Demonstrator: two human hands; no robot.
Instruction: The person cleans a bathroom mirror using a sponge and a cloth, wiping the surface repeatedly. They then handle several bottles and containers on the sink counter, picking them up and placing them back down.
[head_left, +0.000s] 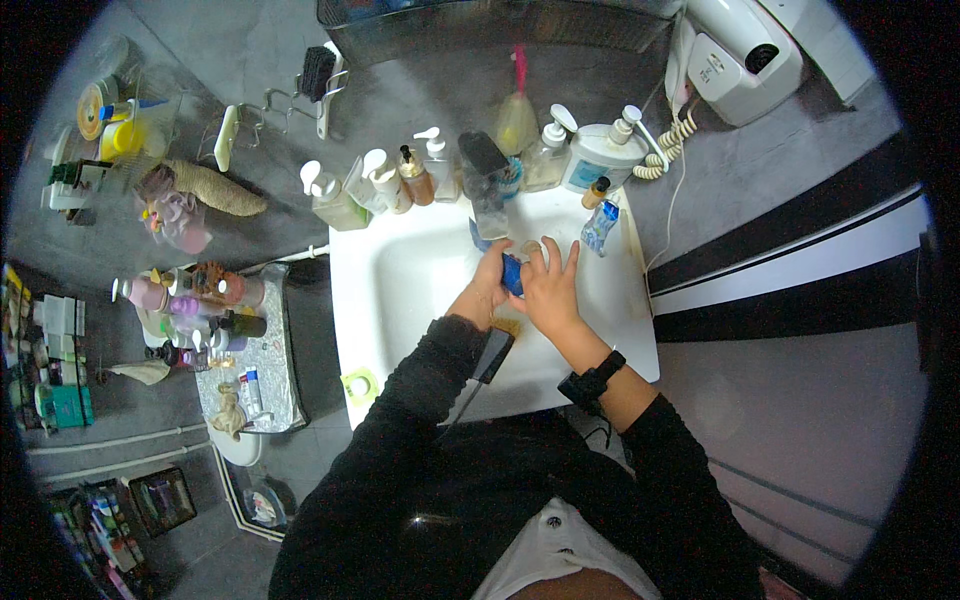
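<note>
Over the white washbasin (420, 281), my left hand (486, 279) holds a small blue object (513, 275), whose kind I cannot tell. My right hand (551, 289) is beside it, its thumb near the object's lower end and its other fingers spread. A dark device with a cord (495, 355) lies near the basin's front edge, below my hands. Just beyond them stands a dark, translucent upright object (486, 187). A crumpled blue and white packet (600, 227) lies on the basin's right side.
Pump bottles (337, 206) line the basin's back edge, with a large white dispenser (604, 157) at right. A hair dryer (742, 75) hangs on the wall. Toiletries crowd a foil-covered shelf (274, 360) at left. A green-yellow item (360, 384) sits on the basin's front left corner.
</note>
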